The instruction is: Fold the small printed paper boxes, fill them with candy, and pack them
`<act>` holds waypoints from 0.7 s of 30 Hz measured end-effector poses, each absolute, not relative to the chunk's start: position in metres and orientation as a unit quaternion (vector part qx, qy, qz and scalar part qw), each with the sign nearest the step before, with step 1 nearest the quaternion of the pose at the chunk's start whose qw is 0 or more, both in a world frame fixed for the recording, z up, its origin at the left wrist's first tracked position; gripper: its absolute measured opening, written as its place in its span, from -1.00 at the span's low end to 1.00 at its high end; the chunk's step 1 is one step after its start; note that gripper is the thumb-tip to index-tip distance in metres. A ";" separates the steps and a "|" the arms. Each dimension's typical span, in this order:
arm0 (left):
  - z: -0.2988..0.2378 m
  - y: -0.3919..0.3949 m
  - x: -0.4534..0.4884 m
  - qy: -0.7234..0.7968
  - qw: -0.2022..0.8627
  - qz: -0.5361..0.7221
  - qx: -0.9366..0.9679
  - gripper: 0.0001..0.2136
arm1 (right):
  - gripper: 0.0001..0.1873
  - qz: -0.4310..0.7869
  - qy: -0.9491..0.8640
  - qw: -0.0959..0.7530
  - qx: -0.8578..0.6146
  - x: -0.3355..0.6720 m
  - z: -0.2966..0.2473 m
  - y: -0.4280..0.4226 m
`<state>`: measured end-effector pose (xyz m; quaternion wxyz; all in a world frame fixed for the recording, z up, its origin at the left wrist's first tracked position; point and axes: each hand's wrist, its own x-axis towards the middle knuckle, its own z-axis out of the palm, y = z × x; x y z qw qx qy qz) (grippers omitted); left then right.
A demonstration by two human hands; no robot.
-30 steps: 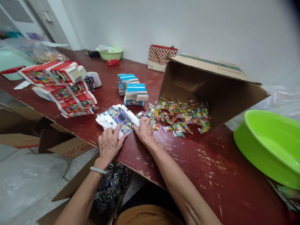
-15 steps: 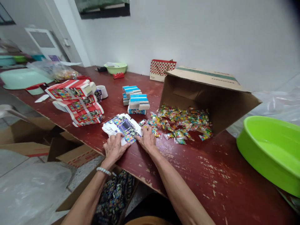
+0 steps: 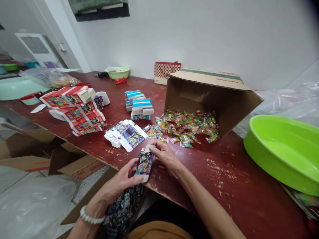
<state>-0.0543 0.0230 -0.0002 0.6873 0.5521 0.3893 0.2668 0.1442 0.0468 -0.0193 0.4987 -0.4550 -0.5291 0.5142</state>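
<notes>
Between both hands, over the table's front edge, is a small purple printed carton (image 3: 144, 162) with white end flaps. My left hand (image 3: 126, 176) grips its lower end, thumb across the bottom flap. The fingers of my right hand (image 3: 163, 153) pinch the white flap at its upper end. Just beyond lies a fanned stack of flattened purple cartons (image 3: 129, 133) on the table. Wrapped candies (image 3: 184, 127) spill out from a large cardboard box (image 3: 199, 89) tipped on its side. Below the edge, an open box holds many dark printed packs (image 3: 123, 207).
Bundles of red cartons (image 3: 74, 108) stand at the left, and blue-and-white carton bundles (image 3: 141, 104) at the middle back. A bright green basin (image 3: 281, 156) is at the right. A checkered paper bag (image 3: 166, 71) leans by the wall. Cardboard boxes (image 3: 74, 162) lie below at left.
One purple carton has come off the flat stack toward me and now has a box shape. Both hands moved nearer and hold it. The view has shifted slightly.
</notes>
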 end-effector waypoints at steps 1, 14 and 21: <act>0.004 0.018 -0.051 0.353 0.730 0.242 0.533 -0.55 | -0.64 0.536 -0.532 0.503 -0.421 0.146 -0.012 0.039; 0.012 -0.006 -0.020 0.373 0.744 0.302 0.465 -0.66 | -0.44 0.626 -0.496 0.507 -0.323 0.149 0.011 -0.012; 0.007 -0.004 -0.006 0.418 0.703 0.356 0.451 -0.67 | -0.78 0.547 -0.417 0.560 -0.462 0.132 0.005 -0.023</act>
